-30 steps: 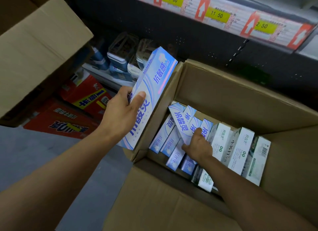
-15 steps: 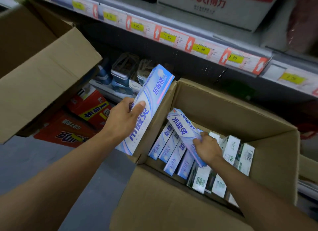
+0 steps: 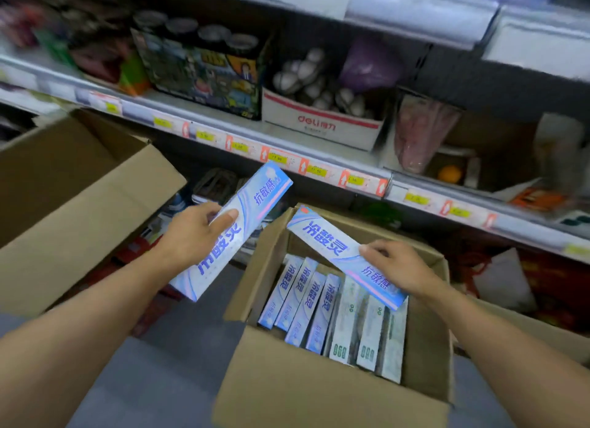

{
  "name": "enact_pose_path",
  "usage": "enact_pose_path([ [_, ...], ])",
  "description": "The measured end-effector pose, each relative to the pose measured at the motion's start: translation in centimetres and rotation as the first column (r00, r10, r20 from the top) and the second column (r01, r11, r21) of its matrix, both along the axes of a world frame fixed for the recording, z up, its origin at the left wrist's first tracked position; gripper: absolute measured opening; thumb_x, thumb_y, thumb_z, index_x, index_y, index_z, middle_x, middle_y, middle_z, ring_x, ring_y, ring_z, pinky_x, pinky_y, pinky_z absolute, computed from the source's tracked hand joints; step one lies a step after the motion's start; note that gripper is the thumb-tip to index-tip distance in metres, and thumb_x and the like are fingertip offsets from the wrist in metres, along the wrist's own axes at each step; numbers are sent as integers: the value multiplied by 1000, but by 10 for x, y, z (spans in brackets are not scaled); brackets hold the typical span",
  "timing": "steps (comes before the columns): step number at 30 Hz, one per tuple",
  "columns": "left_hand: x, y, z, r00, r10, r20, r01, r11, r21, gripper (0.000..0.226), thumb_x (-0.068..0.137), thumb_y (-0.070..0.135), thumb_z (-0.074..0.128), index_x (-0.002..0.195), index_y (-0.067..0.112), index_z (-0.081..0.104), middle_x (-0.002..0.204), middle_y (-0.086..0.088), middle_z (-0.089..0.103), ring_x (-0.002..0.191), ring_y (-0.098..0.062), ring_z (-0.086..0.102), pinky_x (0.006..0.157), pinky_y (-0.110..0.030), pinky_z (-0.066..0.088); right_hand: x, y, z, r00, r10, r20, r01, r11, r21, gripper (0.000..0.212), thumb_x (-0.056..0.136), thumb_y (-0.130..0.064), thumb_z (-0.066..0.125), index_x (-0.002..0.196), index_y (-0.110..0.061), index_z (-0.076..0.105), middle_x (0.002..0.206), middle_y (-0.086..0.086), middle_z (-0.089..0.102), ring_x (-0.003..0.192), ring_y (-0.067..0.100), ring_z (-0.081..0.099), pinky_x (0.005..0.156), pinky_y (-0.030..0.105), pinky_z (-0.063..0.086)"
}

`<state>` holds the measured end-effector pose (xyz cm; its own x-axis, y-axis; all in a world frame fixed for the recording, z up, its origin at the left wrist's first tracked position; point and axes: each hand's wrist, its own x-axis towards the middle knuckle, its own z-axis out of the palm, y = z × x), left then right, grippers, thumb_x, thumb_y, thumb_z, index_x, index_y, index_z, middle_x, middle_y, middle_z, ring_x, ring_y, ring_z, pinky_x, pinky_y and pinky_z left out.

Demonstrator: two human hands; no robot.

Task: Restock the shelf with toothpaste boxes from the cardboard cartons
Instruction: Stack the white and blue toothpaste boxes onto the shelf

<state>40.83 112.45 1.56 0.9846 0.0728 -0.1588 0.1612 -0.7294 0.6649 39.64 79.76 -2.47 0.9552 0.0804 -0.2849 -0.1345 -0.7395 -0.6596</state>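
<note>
My left hand [image 3: 191, 233] grips a light blue toothpaste box [image 3: 255, 201] left of the open cardboard carton [image 3: 319, 395], tilted up toward the shelf. My right hand [image 3: 402, 268] holds a second blue toothpaste box [image 3: 325, 242] lifted clear above the carton, slanting down to the right. Inside the carton stand several more blue boxes [image 3: 300, 296] on the left and white-green boxes [image 3: 370, 328] on the right. The shelf edge with price tags [image 3: 287, 162] runs across just behind both hands.
A second open carton [image 3: 73, 197] stands at the left with its flap raised. The shelf above holds a white deli box [image 3: 322, 124] of round items and a printed carton [image 3: 204, 73]. Red packages [image 3: 558, 290] lie on the low shelf at right. Grey floor lies below.
My right hand has pulled a blue box up out of the carton. The view has tilted upward, bringing the upper shelf into sight. My left hand still holds its box.
</note>
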Motion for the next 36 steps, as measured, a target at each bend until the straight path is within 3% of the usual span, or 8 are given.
enact_pose_path([
  [5, -2, 4, 69, 992, -91, 91, 91, 996, 2, 25, 95, 35, 49, 89, 14, 61, 64, 10, 49, 60, -6, 46, 51, -14, 31, -8, -8, 80, 993, -31, 114, 34, 999, -20, 28, 92, -42, 52, 83, -21, 68, 66, -10, 58, 58, 1, 48, 54, 15, 35],
  [10, -1, 5, 141, 969, -170, 180, 159, 984, 77, 32, 95, 42, 46, 70, 22, 51, 58, 2, 45, 55, -13, 41, 50, -30, 26, -14, -20, 157, 968, -63, 242, 69, 998, -15, 31, 91, -41, 55, 83, -15, 70, 70, 1, 64, 64, 10, 52, 61, 30, 39],
  [16, 9, 1, 208, 952, -155, 265, 142, 988, 65, 29, 89, 47, 53, 99, 21, 61, 94, 2, 65, 87, -19, 61, 72, -33, 45, -13, -39, 237, 913, -119, 390, 137, 990, -17, 19, 87, -38, 61, 81, -22, 71, 75, -8, 70, 66, 3, 59, 59, 17, 42],
  [21, 22, -11, 252, 930, -196, 312, 185, 981, 65, 26, 90, 44, 53, 98, 21, 61, 91, 1, 68, 85, -18, 63, 76, -36, 47, 2, -61, 281, 883, -128, 451, 158, 987, -30, 21, 89, -36, 59, 80, -19, 69, 72, -5, 69, 63, 7, 57, 58, 24, 41],
  [25, 46, -25, 279, 907, -245, 342, 230, 970, 84, 24, 90, 46, 50, 96, 24, 60, 89, -2, 69, 86, -22, 64, 77, -41, 49, 34, -79, 310, 842, -112, 527, 156, 987, -39, 21, 89, -35, 59, 73, -23, 66, 58, -13, 61, 50, -7, 49, 51, 15, 37],
  [28, 70, -41, 294, 903, -262, 341, 247, 965, 88, 21, 92, 46, 48, 99, 28, 57, 90, 3, 66, 81, -19, 63, 73, -38, 49, 66, -93, 331, 809, -112, 577, 160, 987, -33, 19, 89, -33, 60, 76, -21, 67, 64, -11, 65, 53, -6, 52, 51, 13, 38],
  [32, 107, -56, 305, 889, -275, 365, 258, 961, 96, 18, 90, 47, 51, 95, 33, 59, 84, 5, 67, 72, -15, 63, 60, -30, 43, 109, -111, 352, 793, -95, 602, 206, 972, -117, 19, 87, -41, 60, 79, -25, 68, 73, -10, 68, 67, 6, 61, 58, 25, 43],
  [36, 143, -69, 312, 876, -297, 379, 279, 955, 102, 20, 88, 50, 52, 95, 34, 60, 80, 7, 67, 69, -13, 62, 59, -29, 42, 154, -123, 366, 788, -24, 615, 255, 922, -291, 41, 89, -47, 54, 86, -9, 68, 78, 8, 69, 71, 25, 60, 62, 34, 42],
])
